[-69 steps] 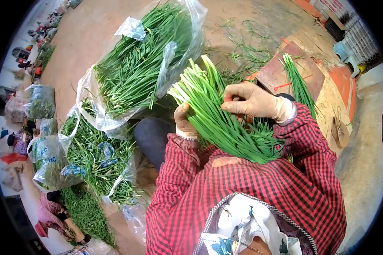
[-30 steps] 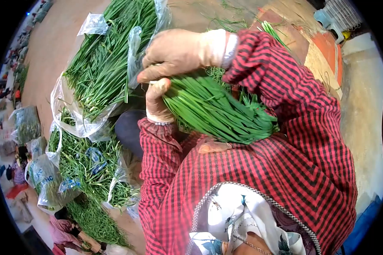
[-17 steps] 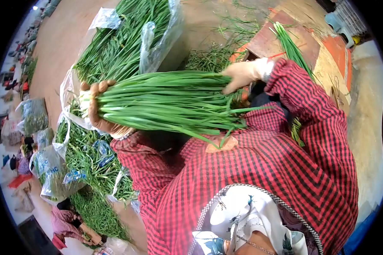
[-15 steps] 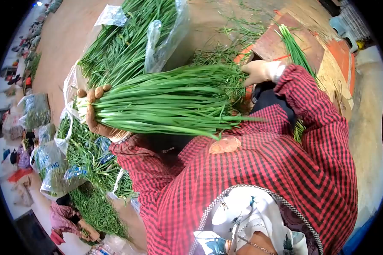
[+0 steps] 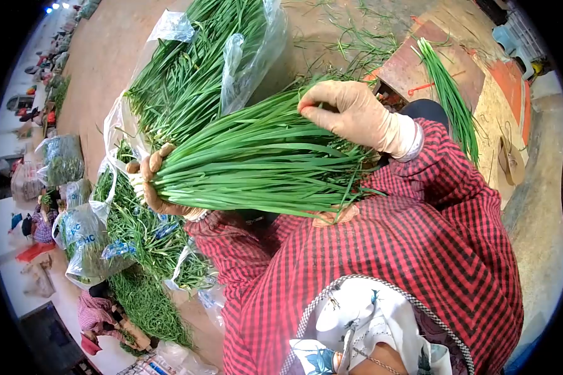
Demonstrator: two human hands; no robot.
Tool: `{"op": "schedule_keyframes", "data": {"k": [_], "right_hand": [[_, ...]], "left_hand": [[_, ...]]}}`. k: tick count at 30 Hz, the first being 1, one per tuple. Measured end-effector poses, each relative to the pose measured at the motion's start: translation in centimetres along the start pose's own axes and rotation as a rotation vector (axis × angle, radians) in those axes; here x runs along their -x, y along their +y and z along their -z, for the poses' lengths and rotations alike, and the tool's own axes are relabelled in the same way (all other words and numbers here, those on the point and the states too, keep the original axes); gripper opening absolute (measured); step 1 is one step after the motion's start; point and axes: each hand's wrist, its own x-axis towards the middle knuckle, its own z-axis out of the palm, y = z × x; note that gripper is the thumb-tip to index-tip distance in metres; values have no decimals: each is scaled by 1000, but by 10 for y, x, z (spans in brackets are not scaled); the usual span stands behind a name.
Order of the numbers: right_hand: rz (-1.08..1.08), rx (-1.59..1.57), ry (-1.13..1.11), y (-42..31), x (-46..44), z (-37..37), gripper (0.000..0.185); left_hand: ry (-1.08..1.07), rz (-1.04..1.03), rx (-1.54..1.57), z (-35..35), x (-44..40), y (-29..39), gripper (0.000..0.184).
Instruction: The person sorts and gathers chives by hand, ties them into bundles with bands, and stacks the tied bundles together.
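A large bunch of long green leaves with pale stem ends (image 5: pixel 263 159) lies across in front of my body. Gloved, my left hand (image 5: pixel 153 181) is wrapped round the pale stems at the left end. My right hand (image 5: pixel 350 112), also gloved, is above the leafy right part, with thumb and forefinger tips together in a pinch; what is between them is too small to name. A smaller bunch with white ends (image 5: pixel 444 94) rests on a reddish board (image 5: pixel 400 69) at the right.
Beyond my left hand is an open plastic bag (image 5: pixel 250 75) full of the same greens. Loose greens (image 5: pixel 150 237) and filled bags (image 5: pixel 87 237) are at the left, with a person in a checked top (image 5: pixel 96 310) near them. A sandal (image 5: pixel 512 164) and plastic crates (image 5: pixel 522 37) are at the right.
The bunch was first upright-leaning between both hands, then swung leftward and laid out flat in my left hand. My right hand has moved from the leaf tips back left over the leaves.
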Motion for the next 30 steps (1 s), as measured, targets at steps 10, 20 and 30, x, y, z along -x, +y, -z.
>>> {"op": "schedule_keyframes", "data": {"k": [10, 20, 30], "right_hand": [[-405, -228, -150, -9, 6, -22, 30], [-673, -521, -265, 3, -6, -45, 32], [-388, -594, -353, -11, -5, -20, 17]], "left_hand": [[-102, -93, 46, 1, 8, 5, 39], [-159, -78, 75, -3, 13, 5, 38], [-171, -79, -5, -3, 20, 17, 35]]}}
